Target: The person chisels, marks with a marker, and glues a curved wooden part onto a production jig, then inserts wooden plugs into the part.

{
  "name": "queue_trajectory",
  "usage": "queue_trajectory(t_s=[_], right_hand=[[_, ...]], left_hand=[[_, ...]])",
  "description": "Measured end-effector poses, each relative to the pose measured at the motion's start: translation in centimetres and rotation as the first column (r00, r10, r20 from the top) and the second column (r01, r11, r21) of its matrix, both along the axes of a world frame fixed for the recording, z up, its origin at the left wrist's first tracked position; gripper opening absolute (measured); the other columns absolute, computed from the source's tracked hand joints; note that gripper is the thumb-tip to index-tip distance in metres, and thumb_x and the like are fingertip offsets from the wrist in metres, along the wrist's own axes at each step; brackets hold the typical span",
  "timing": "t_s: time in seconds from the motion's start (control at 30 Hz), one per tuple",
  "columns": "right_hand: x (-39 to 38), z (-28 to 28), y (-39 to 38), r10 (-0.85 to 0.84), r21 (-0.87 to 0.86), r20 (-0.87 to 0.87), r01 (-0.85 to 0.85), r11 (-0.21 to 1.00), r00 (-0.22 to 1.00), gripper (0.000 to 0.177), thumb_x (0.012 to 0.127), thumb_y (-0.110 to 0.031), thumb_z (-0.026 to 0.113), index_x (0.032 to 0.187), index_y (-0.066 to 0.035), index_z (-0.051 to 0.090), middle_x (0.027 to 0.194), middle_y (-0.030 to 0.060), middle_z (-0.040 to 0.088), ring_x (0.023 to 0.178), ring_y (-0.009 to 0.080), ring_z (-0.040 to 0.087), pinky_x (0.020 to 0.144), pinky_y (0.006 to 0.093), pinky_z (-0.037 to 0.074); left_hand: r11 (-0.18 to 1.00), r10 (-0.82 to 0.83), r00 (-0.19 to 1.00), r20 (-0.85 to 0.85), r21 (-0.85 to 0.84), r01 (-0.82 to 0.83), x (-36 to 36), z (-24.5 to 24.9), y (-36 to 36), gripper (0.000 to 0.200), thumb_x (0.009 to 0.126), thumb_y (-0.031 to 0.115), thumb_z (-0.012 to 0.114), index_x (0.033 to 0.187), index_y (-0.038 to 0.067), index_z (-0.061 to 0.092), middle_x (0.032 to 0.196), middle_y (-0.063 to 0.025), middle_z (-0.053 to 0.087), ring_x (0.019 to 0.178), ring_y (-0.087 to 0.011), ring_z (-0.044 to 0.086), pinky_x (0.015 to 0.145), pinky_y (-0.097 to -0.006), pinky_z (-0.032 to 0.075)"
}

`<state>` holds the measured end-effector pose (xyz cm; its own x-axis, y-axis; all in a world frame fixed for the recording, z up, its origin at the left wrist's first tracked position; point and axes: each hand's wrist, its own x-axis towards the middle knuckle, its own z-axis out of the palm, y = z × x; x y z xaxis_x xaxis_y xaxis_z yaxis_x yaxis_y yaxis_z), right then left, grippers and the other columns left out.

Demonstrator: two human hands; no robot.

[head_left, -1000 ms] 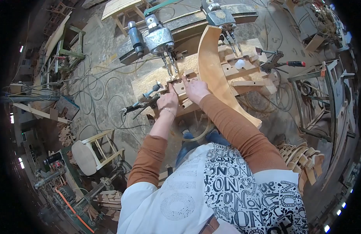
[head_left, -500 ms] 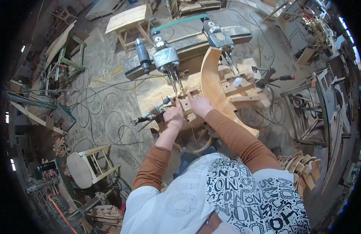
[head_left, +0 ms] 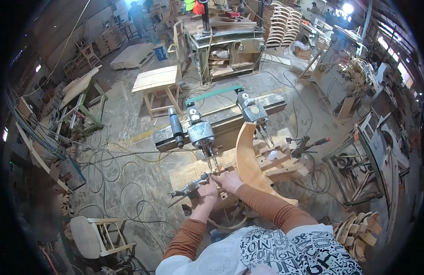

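Observation:
Both hands are at the jig of a drilling machine. My left hand (head_left: 207, 191) is closed, fingertips pressed at a small wooden piece (head_left: 221, 176) beside the clamp (head_left: 192, 189); what it pinches is too small to make out. My right hand (head_left: 230, 182) lies over the same wooden piece, its fingers bent round the edge. Just above the fingers hang the drill bits of the left drill head (head_left: 201, 134). A curved wooden panel (head_left: 249, 161) stands right of my right hand. The right drill head (head_left: 254, 112) is beyond it.
Sawdust covers the machine's table (head_left: 184, 170). A second clamp (head_left: 308, 145) is at the right. A stool (head_left: 86, 237) stands lower left, a wooden table (head_left: 155, 79) beyond the machine. A person (head_left: 137, 19) stands far off. Curved wood parts (head_left: 358, 233) are piled lower right.
The view has tilted up, showing more of the workshop beyond. Both hands stay at the wooden piece, my left hand's fingertips now closer to my right hand.

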<state>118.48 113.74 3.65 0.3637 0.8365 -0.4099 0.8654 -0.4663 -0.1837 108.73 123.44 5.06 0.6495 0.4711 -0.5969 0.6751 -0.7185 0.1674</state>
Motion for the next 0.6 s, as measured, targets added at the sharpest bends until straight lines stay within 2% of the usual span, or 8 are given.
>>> queue_trajectory(t_s=[0.1,0.2,0.23,0.27,0.37,0.4,0.47,0.6], right_hand=[[-0.1,-0.1,0.1,0.025,-0.016,0.042,-0.024,1.000,0.999,0.064,0.098,-0.013,0.041,0.156,-0.038,0.027,0.119,0.0276,0.062,0.109,0.0352,0.065,0.080,0.0431,0.056],[0.1,0.7,-0.1,0.031,-0.043,0.050,-0.029,0.999,0.998,0.065,0.098,-0.015,0.044,0.157,-0.036,0.027,0.118,0.0263,0.063,0.109,0.0339,0.065,0.077,0.0409,0.056],[-0.1,3.9,-0.4,0.055,-0.119,0.056,-0.048,0.992,0.997,0.063,0.098,-0.017,0.045,0.156,-0.034,0.030,0.117,0.0194,0.066,0.110,0.0305,0.065,0.079,0.0394,0.055],[-0.2,3.0,-0.3,0.049,-0.120,0.052,-0.042,0.992,0.997,0.063,0.098,-0.017,0.045,0.156,-0.034,0.030,0.117,0.0194,0.066,0.110,0.0305,0.065,0.079,0.0394,0.055],[0.6,0.0,-1.5,-0.023,0.083,0.081,0.016,0.996,0.996,0.059,0.097,-0.019,0.048,0.154,-0.029,0.036,0.116,0.0071,0.070,0.108,0.0272,0.065,0.089,0.0388,0.052],[0.5,-0.5,-1.8,-0.070,0.139,0.069,0.060,0.988,0.995,0.060,0.097,-0.017,0.047,0.155,-0.027,0.034,0.118,0.0108,0.069,0.109,0.0292,0.065,0.090,0.0401,0.053],[0.5,0.0,-1.8,-0.133,0.048,0.023,0.132,0.990,0.991,0.062,0.097,-0.015,0.047,0.156,-0.025,0.032,0.118,0.0144,0.068,0.111,0.0302,0.065,0.089,0.0422,0.054],[-0.1,1.5,-1.6,-0.173,-0.010,0.011,0.173,0.985,0.985,0.065,0.096,-0.013,0.047,0.158,-0.024,0.029,0.118,0.0167,0.068,0.113,0.0303,0.065,0.087,0.0428,0.056]], left_hand=[[0.997,-0.056,0.998,-0.014,0.043,0.057,-0.1,-1.4,0.0,0.061,0.103,0.024,0.030,0.160,0.009,0.015,0.115,-0.0193,0.071,0.102,-0.0362,0.070,0.090,-0.0472,0.054],[0.985,-0.072,0.997,0.015,0.161,0.069,-0.5,-2.5,-0.4,0.055,0.105,0.026,0.027,0.159,0.015,0.024,0.112,-0.0215,0.071,0.099,-0.0370,0.071,0.088,-0.0493,0.055],[0.984,-0.065,0.998,0.011,0.166,0.062,-0.5,-1.8,-0.5,0.056,0.103,0.022,0.029,0.158,0.012,0.024,0.113,-0.0213,0.071,0.099,-0.0368,0.071,0.088,-0.0497,0.054],[0.984,-0.063,0.998,0.006,0.169,0.061,-0.5,-1.1,-0.8,0.057,0.102,0.019,0.031,0.158,0.010,0.025,0.114,-0.0210,0.071,0.100,-0.0367,0.071,0.088,-0.0500,0.054],[0.988,-0.093,0.996,0.015,0.126,0.091,-0.7,0.5,-0.7,0.057,0.102,0.018,0.028,0.159,0.009,0.021,0.114,-0.0230,0.070,0.100,-0.0380,0.071,0.088,-0.0495,0.054],[0.989,-0.093,0.995,0.022,0.119,0.090,-0.8,1.0,-0.9,0.057,0.102,0.018,0.028,0.159,0.009,0.021,0.113,-0.0238,0.071,0.099,-0.0374,0.071,0.087,-0.0492,0.054],[0.963,-0.164,0.985,0.045,0.223,0.150,-0.8,-1.4,-0.6,0.062,0.099,0.018,0.037,0.157,0.003,0.023,0.103,-0.0176,0.075,0.090,-0.0323,0.074,0.081,-0.0467,0.056],[0.952,-0.173,0.982,0.070,0.267,0.149,-0.8,-1.1,-0.7,0.059,0.099,0.018,0.040,0.156,0.005,0.028,0.097,-0.0170,0.075,0.086,-0.0316,0.074,0.075,-0.0463,0.057]])
